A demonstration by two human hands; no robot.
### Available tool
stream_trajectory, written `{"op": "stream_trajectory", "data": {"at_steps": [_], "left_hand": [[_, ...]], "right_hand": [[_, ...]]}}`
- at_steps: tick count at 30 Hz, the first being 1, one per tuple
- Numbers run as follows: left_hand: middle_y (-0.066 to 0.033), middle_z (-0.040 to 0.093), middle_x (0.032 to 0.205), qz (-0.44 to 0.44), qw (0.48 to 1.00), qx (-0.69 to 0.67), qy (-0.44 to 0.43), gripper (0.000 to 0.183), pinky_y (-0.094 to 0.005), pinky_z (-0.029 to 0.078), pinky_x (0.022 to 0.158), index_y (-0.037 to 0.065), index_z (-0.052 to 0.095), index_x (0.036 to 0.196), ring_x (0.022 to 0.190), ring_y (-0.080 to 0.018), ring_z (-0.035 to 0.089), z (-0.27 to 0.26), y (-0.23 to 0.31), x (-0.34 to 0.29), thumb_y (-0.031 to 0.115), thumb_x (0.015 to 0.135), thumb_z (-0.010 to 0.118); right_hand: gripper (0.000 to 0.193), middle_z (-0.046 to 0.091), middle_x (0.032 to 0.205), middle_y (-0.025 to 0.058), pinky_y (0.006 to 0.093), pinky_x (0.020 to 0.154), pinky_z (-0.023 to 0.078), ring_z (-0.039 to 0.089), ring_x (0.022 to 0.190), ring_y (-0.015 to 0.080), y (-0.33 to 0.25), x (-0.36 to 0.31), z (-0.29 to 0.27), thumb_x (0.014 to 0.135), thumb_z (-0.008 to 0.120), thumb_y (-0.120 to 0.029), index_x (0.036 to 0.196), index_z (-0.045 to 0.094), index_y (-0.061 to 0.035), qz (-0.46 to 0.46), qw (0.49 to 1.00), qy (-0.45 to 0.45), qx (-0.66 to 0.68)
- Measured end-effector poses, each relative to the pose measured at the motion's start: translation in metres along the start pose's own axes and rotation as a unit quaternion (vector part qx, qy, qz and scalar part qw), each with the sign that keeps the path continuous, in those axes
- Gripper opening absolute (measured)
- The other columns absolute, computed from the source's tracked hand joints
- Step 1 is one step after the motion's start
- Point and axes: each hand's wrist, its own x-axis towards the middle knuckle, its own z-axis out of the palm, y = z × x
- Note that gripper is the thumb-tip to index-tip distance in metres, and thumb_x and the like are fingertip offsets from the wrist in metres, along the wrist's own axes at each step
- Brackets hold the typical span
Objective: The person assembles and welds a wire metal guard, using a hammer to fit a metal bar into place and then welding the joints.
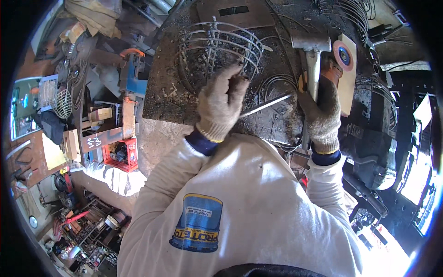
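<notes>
Step in hand looks like hand-shaping or fitting the wire cage (212, 44), judging by the hammer (313, 60) up beside it. Cage sits on the far part of the dark, gritty bench (170, 99), ahead of the left hand (221, 99): curved bars crossed by upright ones.

Left grip: gloved, thumb and forefinger brought nearly together at the cage's near right side. Tips overlap the bars, so I can't tell whether they pinch one or only touch.

Right hand (320, 108): gloved, grip closed round the hammer's handle, thumb on the inner side, head pointing away from the body. Head is well to the right of the cage, not on it.

Bright straight rod (267, 106) slants between the two hands; near end goes behind the left wrist, so can't say what it joins, if anything. Grinder (343, 55) is just right of the hammer, disc up, by a pale board (349, 90).

If a blow is next, it calls for a steady cage, left fingertips off the strike point, and the hammer swung left, clear of the disc.
</notes>
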Motion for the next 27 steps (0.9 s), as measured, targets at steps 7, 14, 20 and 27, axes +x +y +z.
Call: {"op": "stream_trajectory", "data": {"at_steps": [7, 14, 20, 27], "left_hand": [[-0.0159, 0.070, 0.101, 0.044, 0.992, 0.060, -0.098, 0.038, -0.0448, 0.056, 0.079, 0.010, 0.065, 0.122, 0.088, -0.0356, 0.068, -0.002, 0.001, -0.022, 0.012, 0.086, 0.076], [-0.0034, 0.063, 0.124, 0.122, 0.932, 0.191, -0.281, 0.044, -0.0505, 0.044, 0.102, 0.016, 0.069, 0.117, 0.126, -0.0270, 0.054, -0.020, 0.000, -0.034, 0.029, 0.076, 0.079], [0.0011, 0.066, 0.121, 0.173, 0.883, 0.304, -0.314, 0.036, -0.0521, 0.043, 0.104, 0.019, 0.071, 0.114, 0.125, -0.0238, 0.055, -0.016, -0.002, -0.043, 0.029, 0.080, 0.074], [-0.0023, 0.067, 0.111, 0.190, 0.906, 0.239, -0.293, 0.037, -0.0470, 0.045, 0.099, 0.019, 0.071, 0.114, 0.109, -0.0250, 0.060, -0.029, -0.001, -0.042, 0.026, 0.078, 0.074]], "right_hand": [[0.045, 0.069, 0.104, 0.0222, 0.0397, 0.083, 0.055, 0.071, 0.092, 0.0322, 0.007, 0.008, 0.000, 0.085, 0.072, -0.006, 0.127, 0.057, 0.0048, -0.255, 0.962, 0.047, -0.082], [0.035, 0.069, 0.095, 0.0197, 0.0437, 0.075, 0.055, 0.070, 0.088, 0.0375, -0.003, 0.009, 0.001, 0.094, 0.068, -0.030, 0.120, 0.065, -0.0069, -0.058, 0.972, -0.149, -0.169], [0.034, 0.069, 0.096, 0.0154, 0.0447, 0.070, 0.057, 0.071, 0.084, 0.0362, -0.007, 0.019, 0.006, 0.090, 0.070, -0.030, 0.116, 0.066, -0.0087, -0.151, 0.940, -0.175, -0.252], [0.034, 0.069, 0.098, 0.0140, 0.0436, 0.067, 0.058, 0.071, 0.080, 0.0348, -0.007, 0.023, 0.008, 0.090, 0.070, -0.033, 0.115, 0.067, -0.0103, -0.168, 0.916, -0.197, -0.306]]}}
